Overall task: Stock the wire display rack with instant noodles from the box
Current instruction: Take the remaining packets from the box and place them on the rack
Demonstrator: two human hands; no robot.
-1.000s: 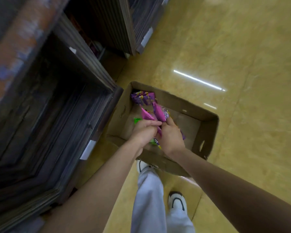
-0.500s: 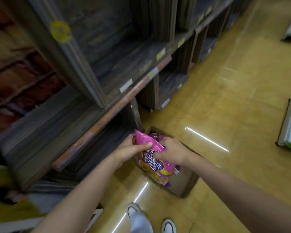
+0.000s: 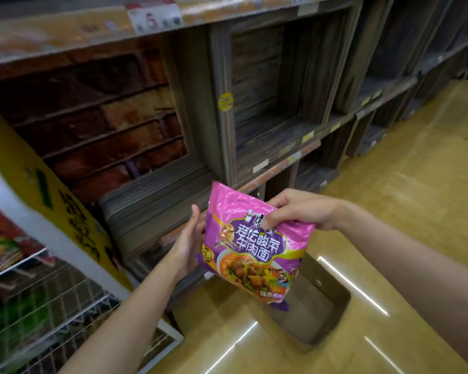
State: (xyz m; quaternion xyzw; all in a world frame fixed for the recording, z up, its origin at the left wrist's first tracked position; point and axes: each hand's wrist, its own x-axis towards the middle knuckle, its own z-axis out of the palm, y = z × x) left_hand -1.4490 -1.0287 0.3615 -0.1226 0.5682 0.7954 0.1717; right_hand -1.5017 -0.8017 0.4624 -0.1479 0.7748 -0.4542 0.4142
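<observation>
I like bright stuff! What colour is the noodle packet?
Pink and purple noodle packet, seen in the head view.

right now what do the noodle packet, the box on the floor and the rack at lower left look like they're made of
Noodle packet: thin glossy plastic film, by its crinkles and highlights, held in both hands.
Box: plain brown cardboard, matte, with a cut-out handle hole in its wall.
Rack: thin white wire grid, probably coated metal, though the view is too blurred to be sure.

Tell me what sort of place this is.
Most likely a shop aisle: dark wooden shelving with price labels on its edges, a white wire display rack, and a pink-purple instant noodle packet held in both hands.
</observation>
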